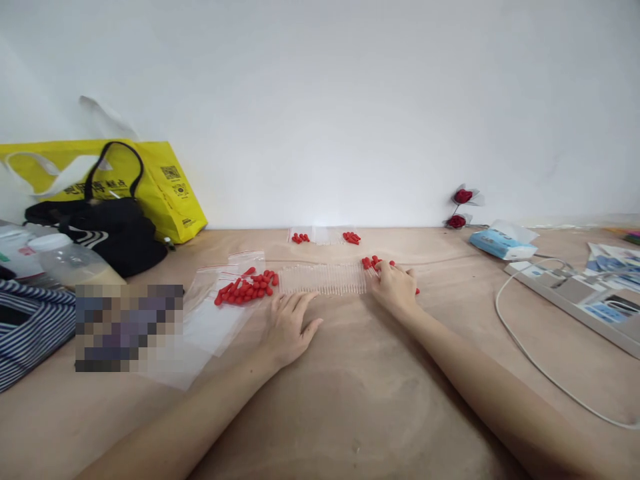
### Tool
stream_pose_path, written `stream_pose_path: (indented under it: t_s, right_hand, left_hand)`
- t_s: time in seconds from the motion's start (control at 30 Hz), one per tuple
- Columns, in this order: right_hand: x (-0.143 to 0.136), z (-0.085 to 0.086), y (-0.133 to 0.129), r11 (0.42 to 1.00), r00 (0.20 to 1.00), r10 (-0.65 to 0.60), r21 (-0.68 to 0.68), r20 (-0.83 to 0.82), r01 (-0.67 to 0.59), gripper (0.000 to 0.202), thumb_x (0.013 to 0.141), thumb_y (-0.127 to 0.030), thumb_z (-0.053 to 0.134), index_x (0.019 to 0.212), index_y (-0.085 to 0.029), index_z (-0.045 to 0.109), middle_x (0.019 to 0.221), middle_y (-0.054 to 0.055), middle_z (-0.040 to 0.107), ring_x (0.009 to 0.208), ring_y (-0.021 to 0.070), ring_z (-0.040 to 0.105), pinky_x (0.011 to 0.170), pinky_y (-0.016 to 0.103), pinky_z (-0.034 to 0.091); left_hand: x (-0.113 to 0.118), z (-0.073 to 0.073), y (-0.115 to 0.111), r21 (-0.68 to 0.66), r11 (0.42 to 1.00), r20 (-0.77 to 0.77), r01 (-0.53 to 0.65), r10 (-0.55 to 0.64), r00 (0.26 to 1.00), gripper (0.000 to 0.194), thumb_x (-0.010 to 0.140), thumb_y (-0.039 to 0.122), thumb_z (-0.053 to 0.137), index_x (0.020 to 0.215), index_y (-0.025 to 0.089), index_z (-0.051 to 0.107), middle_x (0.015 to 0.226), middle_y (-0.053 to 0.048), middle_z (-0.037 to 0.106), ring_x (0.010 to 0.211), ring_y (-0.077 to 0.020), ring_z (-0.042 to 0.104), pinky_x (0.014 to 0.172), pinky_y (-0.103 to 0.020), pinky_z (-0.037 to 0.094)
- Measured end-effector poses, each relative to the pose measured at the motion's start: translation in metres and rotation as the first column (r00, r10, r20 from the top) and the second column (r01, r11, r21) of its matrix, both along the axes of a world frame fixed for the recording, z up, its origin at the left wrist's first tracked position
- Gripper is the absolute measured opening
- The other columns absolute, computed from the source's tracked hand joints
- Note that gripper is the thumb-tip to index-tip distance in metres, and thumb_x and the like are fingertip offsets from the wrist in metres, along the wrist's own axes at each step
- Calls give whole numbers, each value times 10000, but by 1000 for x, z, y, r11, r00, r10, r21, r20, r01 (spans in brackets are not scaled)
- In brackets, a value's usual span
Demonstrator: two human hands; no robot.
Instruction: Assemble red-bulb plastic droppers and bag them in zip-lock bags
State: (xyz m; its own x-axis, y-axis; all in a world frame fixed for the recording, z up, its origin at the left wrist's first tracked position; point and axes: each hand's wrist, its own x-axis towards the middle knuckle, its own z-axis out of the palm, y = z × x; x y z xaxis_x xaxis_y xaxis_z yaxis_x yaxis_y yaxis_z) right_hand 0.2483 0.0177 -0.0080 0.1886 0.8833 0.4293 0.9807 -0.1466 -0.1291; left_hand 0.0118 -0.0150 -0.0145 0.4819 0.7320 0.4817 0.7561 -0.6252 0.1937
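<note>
A row of thin clear tubes lies side by side on the wooden table, between my hands. My left hand rests palm down at the row's near left edge, fingers stretched out and holding nothing. At the right end, my right hand bends its fingers down among small red bulb-shaped pieces. Its fingertips are partly covered, so what they pinch is unclear. A larger heap of red pieces sits left of the row, on clear zip bags.
Near the wall lie clear bags with red pieces. A yellow bag, black bag and bottle stand left. Tissues, a power strip and a white cable occupy the right.
</note>
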Motion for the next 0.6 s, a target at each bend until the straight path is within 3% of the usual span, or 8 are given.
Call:
stream_pose_path:
  t_s: [0.13, 0.3, 0.43, 0.6]
  right_hand:
    - [-5, 1, 9, 995, 998, -40, -85, 57, 45, 227, 778, -226, 396, 838, -123, 588, 778, 146, 642, 806, 271, 552, 699, 371, 242]
    - [-5, 2, 13, 992, 999, 12, -129, 32, -8, 206, 759, -215, 417, 780, -152, 612, 827, 129, 645, 839, 267, 548, 726, 391, 254]
    - [19, 14, 18, 977, 993, -114, -183, -43, 105, 249, 768, -307, 418, 801, -180, 631, 844, 110, 647, 844, 262, 550, 756, 412, 274]
    - [50, 21, 25, 899, 965, -236, -404, -115, 171, 406, 723, -514, 449, 748, -157, 643, 777, 135, 643, 800, 269, 577, 697, 372, 356]
  left_hand:
    - [-1, 0, -1, -15, 1000, -9, -4, 3, 1000, 341, 774, 272, 508, 1107, 224, 454, 1090, -56, 564, 1011, -234, 488, 929, -466, 259]
    - [-1, -2, -1, -27, 1000, -18, 0, 0, 1000, 298, 779, 265, 502, 1074, 229, 478, 1085, -53, 559, 1009, -226, 496, 942, -473, 244]
    - [-2, -3, 0, -27, 1000, -22, -2, 2, 1000, 283, 781, 271, 505, 1058, 219, 490, 1078, -60, 557, 1004, -225, 498, 941, -478, 245]
    - [-2, -3, 1, -28, 1000, -21, 14, -15, 1000, 249, 779, 266, 507, 1025, 229, 507, 1072, -54, 554, 1002, -217, 497, 941, -475, 241]
